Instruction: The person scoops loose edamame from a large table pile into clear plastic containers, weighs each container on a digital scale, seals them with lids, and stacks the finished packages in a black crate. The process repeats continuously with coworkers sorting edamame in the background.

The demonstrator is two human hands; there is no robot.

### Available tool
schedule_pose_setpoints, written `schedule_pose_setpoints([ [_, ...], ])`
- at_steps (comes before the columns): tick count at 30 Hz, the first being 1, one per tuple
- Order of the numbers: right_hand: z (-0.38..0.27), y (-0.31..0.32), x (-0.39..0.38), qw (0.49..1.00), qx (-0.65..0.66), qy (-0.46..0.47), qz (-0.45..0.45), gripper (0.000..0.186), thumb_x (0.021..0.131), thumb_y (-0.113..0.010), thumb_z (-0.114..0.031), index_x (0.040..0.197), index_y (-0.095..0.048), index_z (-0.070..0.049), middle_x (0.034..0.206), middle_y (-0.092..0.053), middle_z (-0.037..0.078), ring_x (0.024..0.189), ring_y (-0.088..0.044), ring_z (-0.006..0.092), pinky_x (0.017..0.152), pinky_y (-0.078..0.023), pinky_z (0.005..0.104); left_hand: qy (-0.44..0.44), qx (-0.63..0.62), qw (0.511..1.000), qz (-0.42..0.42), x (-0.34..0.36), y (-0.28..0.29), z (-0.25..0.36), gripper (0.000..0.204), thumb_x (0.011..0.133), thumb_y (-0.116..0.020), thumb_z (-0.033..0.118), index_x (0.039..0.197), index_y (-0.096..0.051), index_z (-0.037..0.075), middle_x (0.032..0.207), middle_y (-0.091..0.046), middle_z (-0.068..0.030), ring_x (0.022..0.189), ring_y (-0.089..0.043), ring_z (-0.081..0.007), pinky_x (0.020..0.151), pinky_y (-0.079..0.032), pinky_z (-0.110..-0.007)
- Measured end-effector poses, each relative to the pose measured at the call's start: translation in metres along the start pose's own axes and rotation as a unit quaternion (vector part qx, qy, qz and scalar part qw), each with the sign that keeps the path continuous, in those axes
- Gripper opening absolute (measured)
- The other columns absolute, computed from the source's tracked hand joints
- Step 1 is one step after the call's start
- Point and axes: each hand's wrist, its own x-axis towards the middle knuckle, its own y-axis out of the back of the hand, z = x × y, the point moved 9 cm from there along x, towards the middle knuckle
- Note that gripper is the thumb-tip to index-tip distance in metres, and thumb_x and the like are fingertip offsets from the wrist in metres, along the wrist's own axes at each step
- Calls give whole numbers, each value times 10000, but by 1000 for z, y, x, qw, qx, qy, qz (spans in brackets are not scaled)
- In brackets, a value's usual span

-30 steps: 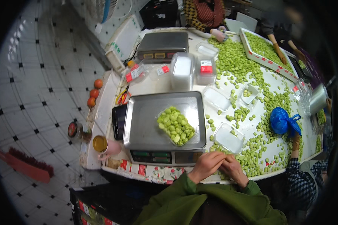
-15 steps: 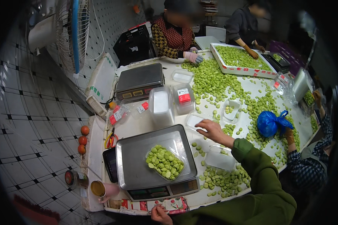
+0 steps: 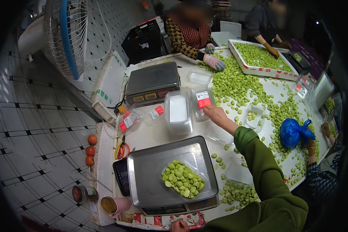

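My right hand (image 3: 217,116) reaches across the table, its fingers closed at the near edge of a stack of clear plastic lids (image 3: 203,92) with a red-and-white label on top. Down at the table's front edge, my left hand (image 3: 179,225) shows only in part. Its fingers are curled, and whatever may be in them is hidden. Between the hands, a clear plastic box of shelled green broad beans (image 3: 182,180) sits on the metal tray of a scale (image 3: 147,174). Left of the lids stands a stack of empty clear boxes (image 3: 178,110).
A second scale (image 3: 152,79) stands farther back. Loose beans (image 3: 239,79) cover much of the table's right side, around a blue plastic bag (image 3: 292,133). Scissors (image 3: 122,149) and a pink mug (image 3: 120,204) lie along the left edge. Co-workers handle beans across the table, near a white tray (image 3: 255,69).
My right hand has moved from above the empty boxes, up and left, onto the labelled lids. My left hand stays at the front edge. The whole view has shifted slightly.
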Motion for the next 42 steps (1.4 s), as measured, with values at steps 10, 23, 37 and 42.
schedule_pose_setpoints([
  [10,-29,113,-9,966,75,-75,235,74,901,-645,-112,956,-604,-83,878,-603,88,700,-637,295,570,-498,375,24,-36,999,-18,13,-2,11,59,802,-610,66,753,-644,63,623,-535,-86,510,-514,-270,446,-383,-370],
  [23,-289,149,-148,910,134,389,-53,150,788,-613,-124,918,-571,-62,804,-510,37,724,-598,190,584,-511,317,112,-329,936,51,121,48,70,178,984,-468,75,1016,-612,-25,894,-580,-58,757,-522,-122,678,-443,-253],
  [37,-301,118,-138,906,142,381,-118,135,800,-573,-95,920,-549,-39,864,-543,69,795,-623,228,621,-543,336,-1,-75,987,-142,244,-25,86,374,963,-545,185,1277,-562,-17,1148,-585,-193,970,-599,-301,845,-491,-387],
  [42,-272,127,-135,936,226,251,-95,329,854,-614,-163,1146,-542,-30,914,-560,93,839,-630,278,633,-546,359,-70,-72,988,-120,253,-55,78,305,973,-531,191,1178,-640,-6,1028,-625,-190,919,-620,-332,821,-485,-389],
])
